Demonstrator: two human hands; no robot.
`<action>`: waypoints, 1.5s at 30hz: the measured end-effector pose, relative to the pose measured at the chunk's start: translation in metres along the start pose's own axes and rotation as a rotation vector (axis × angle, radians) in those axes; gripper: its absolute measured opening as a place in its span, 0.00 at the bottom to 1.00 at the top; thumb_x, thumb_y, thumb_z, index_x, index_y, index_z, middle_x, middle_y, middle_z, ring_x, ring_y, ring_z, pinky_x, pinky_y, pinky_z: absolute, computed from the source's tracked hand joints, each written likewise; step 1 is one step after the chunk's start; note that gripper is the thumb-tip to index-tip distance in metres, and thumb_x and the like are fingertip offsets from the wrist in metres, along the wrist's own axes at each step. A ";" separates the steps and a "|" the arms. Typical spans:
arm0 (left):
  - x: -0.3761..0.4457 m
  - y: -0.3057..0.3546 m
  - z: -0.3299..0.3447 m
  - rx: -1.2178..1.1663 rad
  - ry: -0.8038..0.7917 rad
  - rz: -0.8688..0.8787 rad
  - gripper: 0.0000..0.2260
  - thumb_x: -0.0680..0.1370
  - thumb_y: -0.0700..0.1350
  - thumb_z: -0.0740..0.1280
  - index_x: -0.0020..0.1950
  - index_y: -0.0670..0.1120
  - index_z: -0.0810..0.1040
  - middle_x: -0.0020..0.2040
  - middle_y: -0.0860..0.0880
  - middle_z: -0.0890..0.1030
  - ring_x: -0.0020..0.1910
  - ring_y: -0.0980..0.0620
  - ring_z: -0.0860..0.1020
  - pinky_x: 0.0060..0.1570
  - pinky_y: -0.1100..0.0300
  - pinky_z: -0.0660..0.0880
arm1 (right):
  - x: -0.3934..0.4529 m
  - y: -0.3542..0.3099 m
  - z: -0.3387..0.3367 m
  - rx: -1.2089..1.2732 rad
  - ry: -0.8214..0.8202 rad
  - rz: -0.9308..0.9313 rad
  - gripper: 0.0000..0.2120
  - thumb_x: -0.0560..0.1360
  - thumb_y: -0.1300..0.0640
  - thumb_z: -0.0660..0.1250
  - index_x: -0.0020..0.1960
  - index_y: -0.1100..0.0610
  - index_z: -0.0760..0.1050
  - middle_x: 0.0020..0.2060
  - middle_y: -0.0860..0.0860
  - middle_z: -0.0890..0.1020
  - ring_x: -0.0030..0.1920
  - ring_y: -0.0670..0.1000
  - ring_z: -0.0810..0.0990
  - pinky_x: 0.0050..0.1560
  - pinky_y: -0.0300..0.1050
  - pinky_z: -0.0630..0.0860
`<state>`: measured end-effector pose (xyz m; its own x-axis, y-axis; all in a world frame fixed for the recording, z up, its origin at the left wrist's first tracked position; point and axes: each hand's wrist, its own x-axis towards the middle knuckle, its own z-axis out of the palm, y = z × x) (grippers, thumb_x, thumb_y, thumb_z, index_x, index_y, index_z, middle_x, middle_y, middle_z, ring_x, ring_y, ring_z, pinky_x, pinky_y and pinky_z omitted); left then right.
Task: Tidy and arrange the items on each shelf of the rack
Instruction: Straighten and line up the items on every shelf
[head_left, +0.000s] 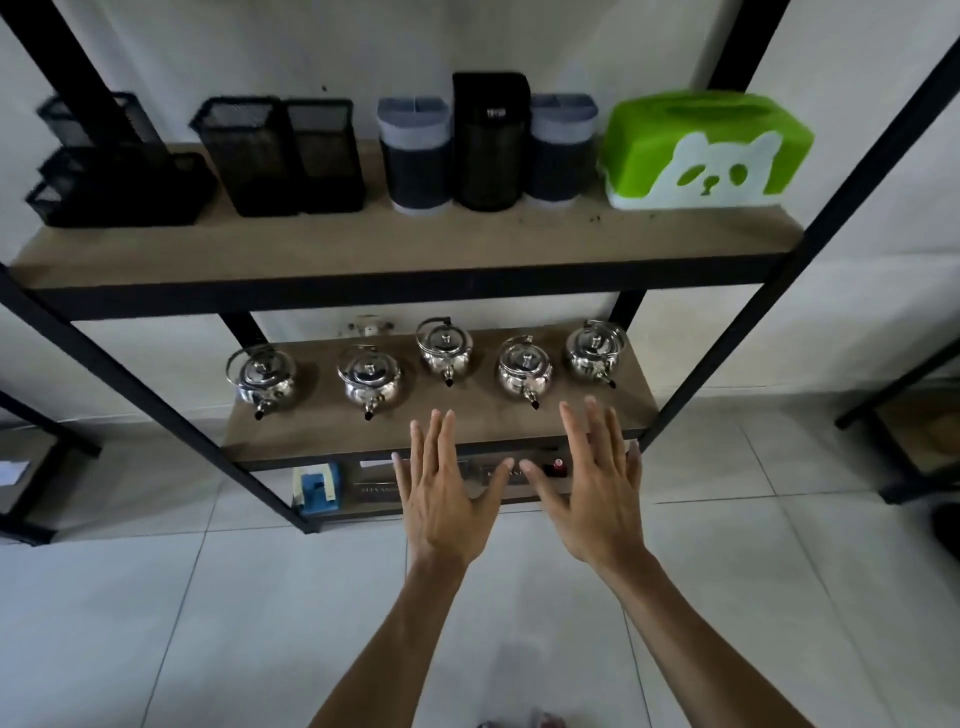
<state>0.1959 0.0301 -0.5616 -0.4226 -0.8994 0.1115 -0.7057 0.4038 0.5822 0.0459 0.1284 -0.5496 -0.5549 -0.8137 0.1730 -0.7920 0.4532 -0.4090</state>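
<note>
Steel kettles are sitting in a loose row on the middle shelf (311, 436) of the rack (727, 332), spouts pointing toward the camera: kettle one (262, 378) far left, kettle two (370, 382) beside it, kettle three (444, 349) set further back, kettle four (524, 371) forward again, kettle five (596, 349) at the right and also back. All five are standing upright and apart from each other. Both hands are hovering over the front edge of that shelf, palms down, fingers straight and spread, holding nothing. Left hand (445, 499) is reaching below kettle three; right hand (597, 488) is reaching below kettles four and five, its fingertips near kettle four's spout but not touching. Thumbs are pointing toward each other, nearly meeting.

Top shelf (405, 249) is carrying a mesh tray (124, 189) at the left, partly behind a rack post, then two black mesh bins (280, 156) touching side by side, then a tall black canister (490, 140) flanked by two grey-topped holders (415, 156), then a green tissue box (706, 150) with a white panda face at the right. Bottom shelf is showing a blue item (318, 488) and some dark boxes, mostly hidden by the hands. White tile floor (260, 597) is lying under the rack.
</note>
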 end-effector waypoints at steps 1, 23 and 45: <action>0.004 -0.006 0.015 0.009 -0.002 0.010 0.44 0.75 0.76 0.51 0.83 0.51 0.51 0.83 0.53 0.52 0.82 0.52 0.43 0.80 0.45 0.42 | 0.003 0.011 0.013 -0.003 0.005 -0.007 0.42 0.77 0.24 0.49 0.84 0.44 0.47 0.84 0.50 0.48 0.83 0.55 0.44 0.78 0.63 0.46; 0.144 -0.142 0.293 0.307 0.074 0.263 0.37 0.75 0.76 0.50 0.79 0.60 0.60 0.79 0.53 0.64 0.81 0.49 0.54 0.78 0.42 0.51 | 0.087 0.228 0.267 0.067 0.419 -0.073 0.35 0.80 0.31 0.56 0.80 0.51 0.63 0.79 0.54 0.65 0.81 0.58 0.58 0.76 0.67 0.62; 0.098 -0.102 0.325 -0.070 0.285 0.429 0.29 0.78 0.70 0.56 0.68 0.52 0.78 0.68 0.56 0.78 0.70 0.54 0.74 0.71 0.51 0.70 | 0.114 0.265 0.235 0.278 0.572 -0.079 0.32 0.80 0.36 0.64 0.78 0.50 0.67 0.76 0.50 0.70 0.78 0.52 0.64 0.73 0.60 0.70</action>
<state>0.0414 -0.0449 -0.8722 -0.4869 -0.6689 0.5616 -0.4589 0.7430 0.4872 -0.1679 0.0705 -0.8487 -0.6062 -0.4834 0.6315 -0.7833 0.2257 -0.5792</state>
